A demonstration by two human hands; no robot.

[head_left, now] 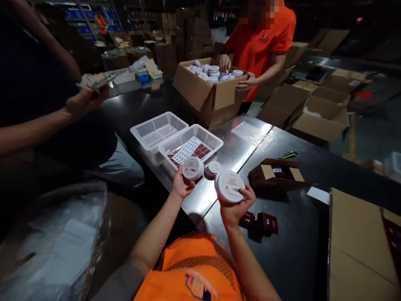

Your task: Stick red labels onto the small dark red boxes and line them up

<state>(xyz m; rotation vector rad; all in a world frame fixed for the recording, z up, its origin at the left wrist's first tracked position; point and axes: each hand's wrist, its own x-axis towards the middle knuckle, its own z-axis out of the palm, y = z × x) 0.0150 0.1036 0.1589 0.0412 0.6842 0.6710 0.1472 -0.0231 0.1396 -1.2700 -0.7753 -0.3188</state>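
Round white tins with printed labels on their lids, that's what I've got going: one small round white tin (192,167) is up in my left hand (181,184), fingers clamped round its rim, and a larger round white tin (229,186) sits in my right hand (234,207), fingers wrapped under and around its edge, label facing up at me. Both are held just above the shiny metal surface (232,150), in front of my orange vest. A third small white tin (213,168) rests on the surface between my hands, just beside the near white plastic mesh basket (216,144), which holds sheets of dark red and white labels (188,151). The second white mesh basket (147,131) behind it looks bare from here. By my judgement we're early or midway: only these three tins are out at my end, and the open brown cardboard box (213,100) across the surface is full of white tins (213,72), with a person in an orange shirt (260,42) reaching both hands to it. Near my right wrist lie small dark red boxes (266,223), and a small open dark carton (275,173) sits beyond them. At my left, another person's hands (86,98) hold something pale that I can't make out.
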